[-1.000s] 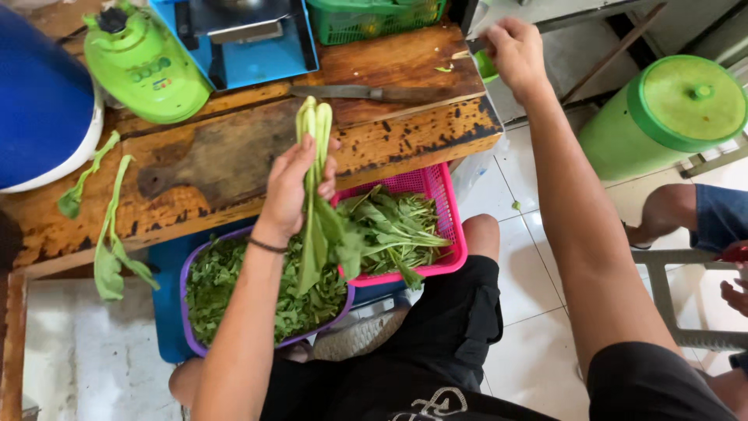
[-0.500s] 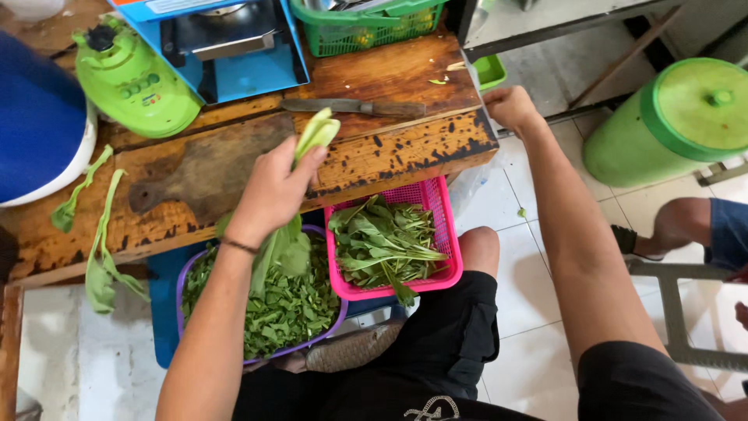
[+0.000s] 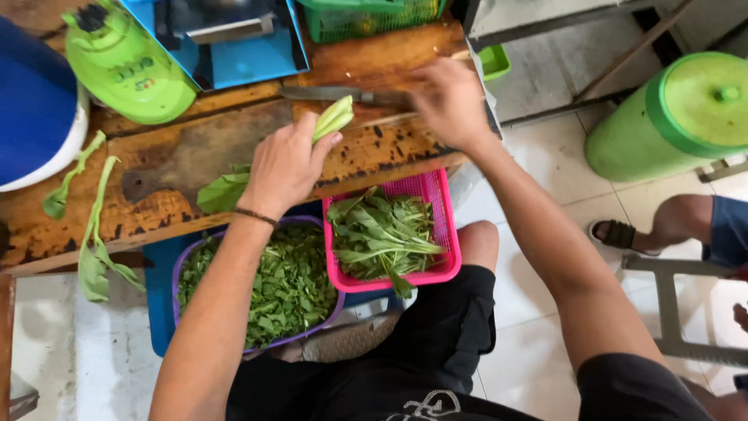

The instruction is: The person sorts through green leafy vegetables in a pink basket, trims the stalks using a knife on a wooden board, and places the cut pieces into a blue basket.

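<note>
Your left hand (image 3: 284, 164) closes around the leafy greens bunch (image 3: 331, 118), pinning it flat on the cutting board (image 3: 195, 152) for slicing, while your right hand (image 3: 450, 101) curls onto the knife (image 3: 343, 96) handle just beside

Bench (image 3: 374, 156) far edge blocked: green appliance (image 3: 125, 66), blue box (image 3: 226, 39), green basket (image 3: 366, 15). Front-left corner bare wood.
</note>
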